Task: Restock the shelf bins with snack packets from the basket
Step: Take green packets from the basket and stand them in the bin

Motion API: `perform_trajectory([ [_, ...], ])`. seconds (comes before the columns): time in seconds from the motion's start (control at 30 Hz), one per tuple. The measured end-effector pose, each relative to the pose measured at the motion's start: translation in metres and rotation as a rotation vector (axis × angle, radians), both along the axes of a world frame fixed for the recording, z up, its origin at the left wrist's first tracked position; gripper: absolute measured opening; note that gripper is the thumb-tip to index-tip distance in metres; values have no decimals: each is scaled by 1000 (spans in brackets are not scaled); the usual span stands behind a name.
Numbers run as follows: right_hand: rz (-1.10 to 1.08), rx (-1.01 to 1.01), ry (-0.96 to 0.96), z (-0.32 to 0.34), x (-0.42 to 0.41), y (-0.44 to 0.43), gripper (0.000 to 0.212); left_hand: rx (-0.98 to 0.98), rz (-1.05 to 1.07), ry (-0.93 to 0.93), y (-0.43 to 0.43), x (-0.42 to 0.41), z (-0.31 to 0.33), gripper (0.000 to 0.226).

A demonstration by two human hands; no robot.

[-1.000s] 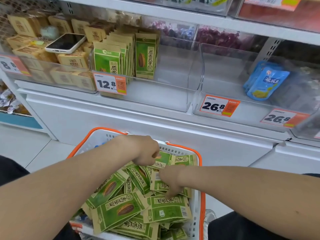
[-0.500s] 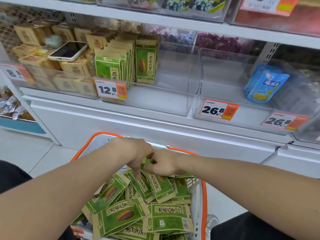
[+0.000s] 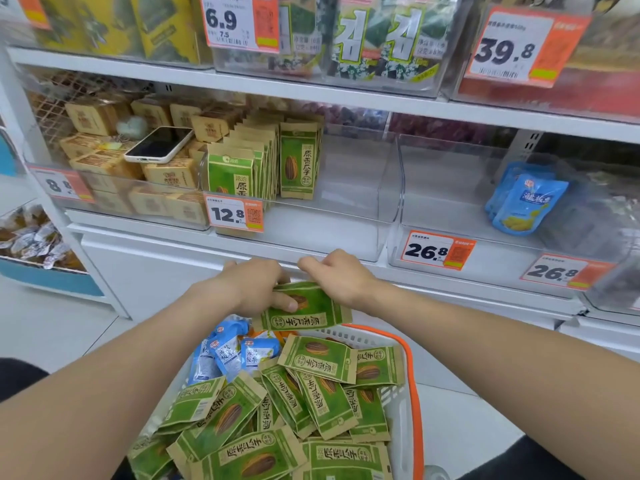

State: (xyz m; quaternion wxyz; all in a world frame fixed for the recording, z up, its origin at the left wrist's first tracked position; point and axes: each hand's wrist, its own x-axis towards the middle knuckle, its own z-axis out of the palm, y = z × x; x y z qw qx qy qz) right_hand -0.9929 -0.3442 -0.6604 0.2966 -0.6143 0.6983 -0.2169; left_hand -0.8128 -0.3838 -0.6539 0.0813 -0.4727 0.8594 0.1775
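Observation:
My left hand and my right hand together hold a small stack of green sunflower-seed packets above the far end of the basket, just below the shelf front. The white basket with the orange rim sits below, full of several more green packets and a few blue packets. On the shelf, the clear bin with the 12.8 price tag holds upright green packets on its left side; its right side is bare.
A phone lies on tan boxes in the bin to the left. The clear bin to the right carries a 26.8 tag, with blue pouches beyond it. An upper shelf of seaweed packs hangs overhead.
Both hands have gathered green packets from the basket and lifted them up toward the shelf. Blue packets beneath are now uncovered. The view has tilted upward.

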Motion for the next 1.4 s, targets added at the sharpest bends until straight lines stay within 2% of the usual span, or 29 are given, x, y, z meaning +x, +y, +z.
perform_trajectory([
  [0.07,-42,-156,12,6,-2,-4,40,50,55,103,-2,3,5,36],
  [0.1,-60,-233,10,10,-3,-5,29,108,66,193,-2,4,8,39],
  [0.17,-79,-359,-32,19,-3,-7,12,197,68,379,-2,2,11,31],
  [0.23,-88,-450,-100,29,-4,-8,23,189,114,532,3,-4,18,32],
  [0.33,-161,-612,-181,52,-8,-13,27,61,201,732,9,-12,30,41],
  [0.4,-252,-640,-277,66,-9,-16,29,33,312,943,8,-16,35,44],
  [0.47,-254,-526,-426,76,-8,-19,34,-7,448,1100,2,-19,37,43],
  [0.5,-207,-432,-519,79,-6,-19,37,-45,486,1120,0,-21,39,44],
  [0.57,-89,-290,-641,81,0,-22,34,-128,526,1116,-4,-25,43,45],
  [0.63,-46,-265,-662,83,7,-28,25,-187,570,1109,-10,-29,47,46],
  [0.73,-132,-327,-727,87,11,-49,10,-346,643,1006,-20,-31,56,35],
  [0.8,-251,-367,-718,84,5,-74,11,-431,661,916,-27,-30,63,26],
  [0.87,-346,-417,-638,81,-1,-97,23,-510,632,754,-32,-28,68,33],
  [0.93,-358,-437,-540,78,-7,-117,35,-680,555,542,-35,-25,69,33],
  [1.0,-323,-414,-387,78,-9,-131,35,-804,455,331,-42,-21,64,37],
  [1.07,-281,-382,-208,77,-11,-139,35,-817,376,175,-49,-17,59,43],
  [1.2,-201,-351,43,68,-11,-162,43,-767,332,91,-66,-13,54,39],
  [1.4,-242,-327,105,64,-3,-196,44,-738,343,73,-79,-19,53,45],
])
